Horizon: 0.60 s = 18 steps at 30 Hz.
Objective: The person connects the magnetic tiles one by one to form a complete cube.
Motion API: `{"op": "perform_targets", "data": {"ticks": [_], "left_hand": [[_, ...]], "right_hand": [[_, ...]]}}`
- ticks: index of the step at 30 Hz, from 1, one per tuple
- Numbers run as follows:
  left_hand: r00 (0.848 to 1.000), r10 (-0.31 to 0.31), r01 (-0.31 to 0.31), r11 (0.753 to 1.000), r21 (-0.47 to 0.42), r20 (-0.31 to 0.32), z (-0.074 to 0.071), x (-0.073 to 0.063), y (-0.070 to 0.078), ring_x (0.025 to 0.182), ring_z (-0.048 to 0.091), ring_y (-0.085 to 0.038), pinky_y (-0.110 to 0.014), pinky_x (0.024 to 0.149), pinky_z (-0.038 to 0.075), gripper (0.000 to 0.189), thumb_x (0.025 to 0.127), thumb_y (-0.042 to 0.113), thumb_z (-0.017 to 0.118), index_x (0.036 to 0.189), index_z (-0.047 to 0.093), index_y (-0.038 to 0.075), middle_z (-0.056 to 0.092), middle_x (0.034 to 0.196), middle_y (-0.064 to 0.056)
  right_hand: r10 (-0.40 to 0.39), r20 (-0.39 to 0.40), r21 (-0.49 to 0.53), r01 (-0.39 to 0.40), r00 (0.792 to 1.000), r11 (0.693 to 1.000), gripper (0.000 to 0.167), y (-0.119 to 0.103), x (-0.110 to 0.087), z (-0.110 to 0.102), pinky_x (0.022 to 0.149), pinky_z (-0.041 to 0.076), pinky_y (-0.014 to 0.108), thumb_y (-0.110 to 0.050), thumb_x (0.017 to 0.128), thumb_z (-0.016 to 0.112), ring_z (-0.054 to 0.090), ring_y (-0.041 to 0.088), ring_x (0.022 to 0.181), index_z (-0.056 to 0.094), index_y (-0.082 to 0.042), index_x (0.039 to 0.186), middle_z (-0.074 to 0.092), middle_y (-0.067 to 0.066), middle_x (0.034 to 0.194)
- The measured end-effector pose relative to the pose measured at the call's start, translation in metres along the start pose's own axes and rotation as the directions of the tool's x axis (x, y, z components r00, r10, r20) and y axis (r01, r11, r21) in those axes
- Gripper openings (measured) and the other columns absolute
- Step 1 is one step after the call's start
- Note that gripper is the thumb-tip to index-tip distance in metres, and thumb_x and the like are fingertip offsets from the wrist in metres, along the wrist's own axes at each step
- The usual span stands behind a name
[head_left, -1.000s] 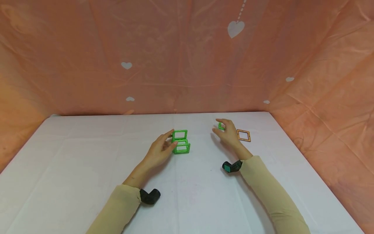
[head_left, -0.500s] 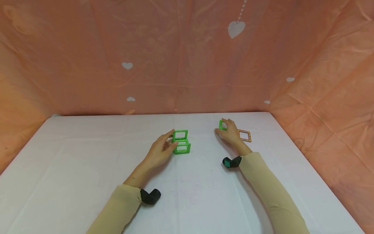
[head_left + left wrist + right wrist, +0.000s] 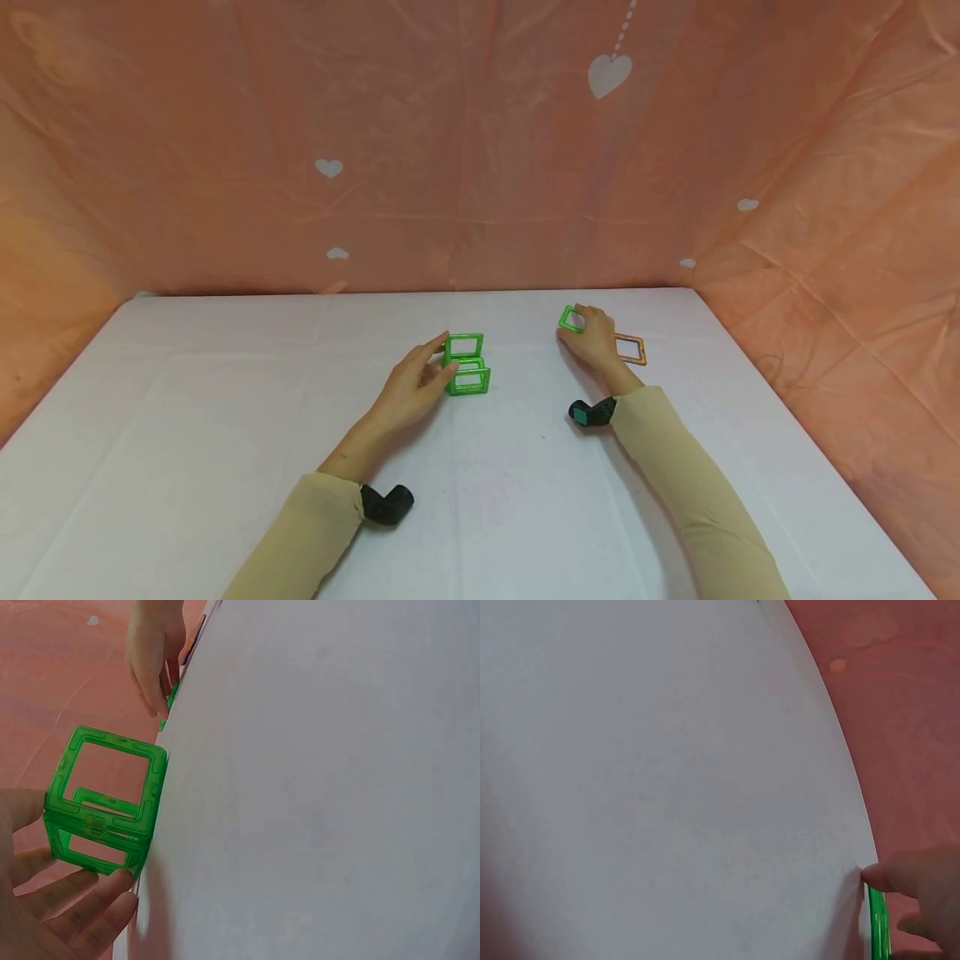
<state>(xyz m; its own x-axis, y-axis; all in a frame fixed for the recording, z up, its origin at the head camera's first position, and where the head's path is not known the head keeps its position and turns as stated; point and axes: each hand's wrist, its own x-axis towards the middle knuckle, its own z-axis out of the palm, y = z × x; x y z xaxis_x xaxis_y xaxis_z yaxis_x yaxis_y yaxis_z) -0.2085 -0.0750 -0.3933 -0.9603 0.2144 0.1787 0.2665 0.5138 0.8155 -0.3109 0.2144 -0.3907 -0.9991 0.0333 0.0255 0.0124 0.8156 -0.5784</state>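
Observation:
In the head view my left hand (image 3: 408, 388) holds a structure of green magnetic tiles (image 3: 468, 388), standing on the table at the middle. The left wrist view shows these joined square frames (image 3: 109, 817) like part of a box, with thumb and fingers on opposite sides. Over on the right, my right hand (image 3: 596, 340) pinches a single green magnetic tile (image 3: 567, 317), a hollow square, partly hidden by the fingers. Its green edge (image 3: 880, 922) shows beneath the fingers in the right wrist view. Just right of that hand lies an orange magnetic tile (image 3: 631, 349), flat on the table.
A white cloth covers the table (image 3: 510, 500). Behind it and along the right side hangs an orange curtain (image 3: 465, 150) with pale hearts. Each wrist wears a small black camera, one at the left cuff (image 3: 387, 505) and one at the right (image 3: 592, 413).
My right hand has closed its fingers on the single green tile and turned it slightly, shifting a little to the right. My left hand and the green structure have stayed in place.

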Motion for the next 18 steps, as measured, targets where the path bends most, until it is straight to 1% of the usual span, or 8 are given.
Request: {"op": "perform_targets", "data": {"ticks": [4, 11, 14, 18], "left_hand": [[1.0, -0.002, 0.002, 1.0, 0.0, -0.003, 0.0006, 0.0002, 0.0001, 0.105, 0.061, -0.032, -0.046, 0.091, 0.05, 0.058, 0.098, 0.023, 0.056, 0.148, 0.035, 0.005, 0.047, 0.141, -0.019], [1.0, 0.01, -0.01, 1.0, -0.004, -0.01, 0.0008, -0.0005, 0.0009, 0.104, 0.062, -0.033, -0.046, 0.091, 0.05, 0.057, 0.097, 0.021, 0.057, 0.147, 0.036, 0.003, 0.049, 0.138, -0.021], [1.0, 0.013, -0.014, 1.0, -0.002, -0.014, 0.0007, -0.0008, 0.0016, 0.103, 0.062, -0.033, -0.046, 0.091, 0.05, 0.057, 0.097, 0.02, 0.057, 0.147, 0.037, 0.003, 0.05, 0.137, -0.021], [1.0, 0.009, -0.009, 1.0, 0.002, -0.011, 0.0005, -0.001, 0.0023, 0.103, 0.062, -0.033, -0.047, 0.09, 0.05, 0.056, 0.097, 0.02, 0.057, 0.147, 0.036, 0.003, 0.05, 0.136, -0.022]], "right_hand": [[0.003, -0.026, -0.012, -0.003, 1.0, 1.0, 0.062, 0.0001, -0.0008, 0.0003, 0.11, 0.029, 0.051, -0.023, 0.089, 0.062, 0.031, 0.044, 0.133, 0.041, 0.004, 0.141, 0.039, 0.029, 0.143], [0.02, -0.053, -0.008, -0.021, 0.998, 1.0, 0.06, -0.0017, -0.004, 0.0012, 0.103, 0.033, 0.049, -0.028, 0.087, 0.067, 0.036, 0.042, 0.126, 0.05, 0.003, 0.136, 0.044, 0.028, 0.135], [0.009, -0.066, 0.002, -0.009, 0.998, 1.0, 0.059, -0.0021, -0.0051, 0.0016, 0.101, 0.034, 0.049, -0.028, 0.086, 0.069, 0.037, 0.042, 0.123, 0.053, 0.005, 0.132, 0.046, 0.028, 0.133], [0.001, -0.069, 0.009, 0.0, 0.998, 1.0, 0.06, -0.0027, -0.0066, 0.0021, 0.095, 0.035, 0.047, -0.03, 0.084, 0.072, 0.039, 0.04, 0.117, 0.056, 0.006, 0.129, 0.049, 0.028, 0.128]]}}
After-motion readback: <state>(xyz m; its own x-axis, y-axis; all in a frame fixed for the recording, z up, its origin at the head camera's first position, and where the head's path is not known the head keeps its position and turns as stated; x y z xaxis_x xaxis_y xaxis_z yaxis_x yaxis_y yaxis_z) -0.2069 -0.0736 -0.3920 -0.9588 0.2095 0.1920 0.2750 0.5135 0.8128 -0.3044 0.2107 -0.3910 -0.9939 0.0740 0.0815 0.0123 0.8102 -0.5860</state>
